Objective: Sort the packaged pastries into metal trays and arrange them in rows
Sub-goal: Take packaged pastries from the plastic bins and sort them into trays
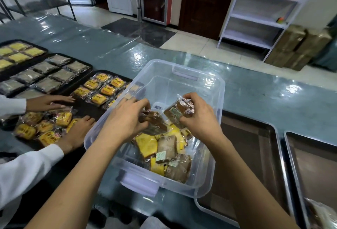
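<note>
At frame centre, over the clear bin [209,90], the right hand [197,117] pinches a brown pastry packet [179,110]; left hand [127,117] fingers curl around another packet [155,119].

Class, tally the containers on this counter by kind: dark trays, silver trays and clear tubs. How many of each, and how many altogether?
Dark trays, holding packaged pastries: 3
Silver trays, on the right: 2
Clear tub: 1
Total: 6
</note>
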A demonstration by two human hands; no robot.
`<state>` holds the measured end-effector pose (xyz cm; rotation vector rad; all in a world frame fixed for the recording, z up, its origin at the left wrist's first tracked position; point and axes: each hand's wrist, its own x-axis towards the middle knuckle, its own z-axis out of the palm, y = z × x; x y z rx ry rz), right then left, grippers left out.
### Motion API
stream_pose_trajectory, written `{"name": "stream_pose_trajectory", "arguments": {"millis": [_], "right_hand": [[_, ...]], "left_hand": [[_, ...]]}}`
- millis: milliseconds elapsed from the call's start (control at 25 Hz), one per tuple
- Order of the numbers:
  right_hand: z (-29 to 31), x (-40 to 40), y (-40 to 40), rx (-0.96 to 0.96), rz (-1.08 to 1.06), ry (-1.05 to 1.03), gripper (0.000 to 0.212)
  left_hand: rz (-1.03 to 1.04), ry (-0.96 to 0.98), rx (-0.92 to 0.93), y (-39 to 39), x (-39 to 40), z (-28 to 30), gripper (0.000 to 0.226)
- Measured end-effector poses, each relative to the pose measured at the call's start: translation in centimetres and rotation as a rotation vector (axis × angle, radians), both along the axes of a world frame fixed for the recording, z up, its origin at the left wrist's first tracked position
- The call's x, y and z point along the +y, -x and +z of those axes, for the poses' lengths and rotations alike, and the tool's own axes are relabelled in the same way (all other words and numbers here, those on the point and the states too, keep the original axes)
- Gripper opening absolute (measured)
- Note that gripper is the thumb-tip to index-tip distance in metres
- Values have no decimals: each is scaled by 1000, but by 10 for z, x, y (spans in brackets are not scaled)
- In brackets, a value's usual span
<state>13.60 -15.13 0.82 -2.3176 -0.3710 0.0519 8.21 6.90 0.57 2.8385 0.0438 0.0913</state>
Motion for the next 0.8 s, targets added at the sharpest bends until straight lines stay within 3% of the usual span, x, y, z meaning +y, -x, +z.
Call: {"name": "stream_pose_trajectory", "arguments": {"millis": [800], "right_hand": [[69, -138, 13, -281, -323, -190, 56]], "left_hand": [[-159, 42, -418, -28, -118, 81, 41]]}}
